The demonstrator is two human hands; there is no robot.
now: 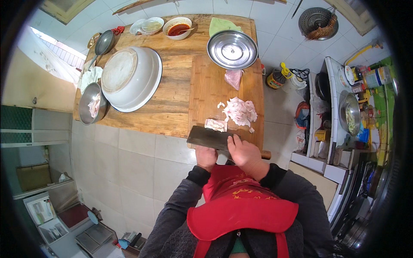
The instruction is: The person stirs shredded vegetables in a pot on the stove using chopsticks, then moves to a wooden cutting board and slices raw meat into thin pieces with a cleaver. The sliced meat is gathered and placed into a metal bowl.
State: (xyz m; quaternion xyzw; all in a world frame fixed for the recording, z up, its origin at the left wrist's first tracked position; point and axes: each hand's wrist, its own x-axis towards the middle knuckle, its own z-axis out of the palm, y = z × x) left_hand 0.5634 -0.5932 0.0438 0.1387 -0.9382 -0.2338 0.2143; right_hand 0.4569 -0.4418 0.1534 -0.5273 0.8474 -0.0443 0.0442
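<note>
My right hand [245, 154] grips a wide-bladed cleaver [209, 137] at the near edge of the wooden cutting board [206, 87]. Its dark blade lies across my left hand [206, 157], whose fingers are hidden beneath it. Just beyond the blade is a flat piece of pale, fatty raw meat [216, 124], partly covered by the cleaver. Right of that piece sits a heap of thin pinkish-white slices [241, 111], with a few small bits around it. Farther up the board lies a pink chunk of raw meat [234, 78].
A shiny steel plate [232, 49] overlaps the board's far end. On the wooden table [174, 77] are an upturned white enamel basin [132, 77], a steel bowl [85, 108] holding meat and a bowl of red sauce [177, 29]. A tiled counter [335, 74] stands to the right.
</note>
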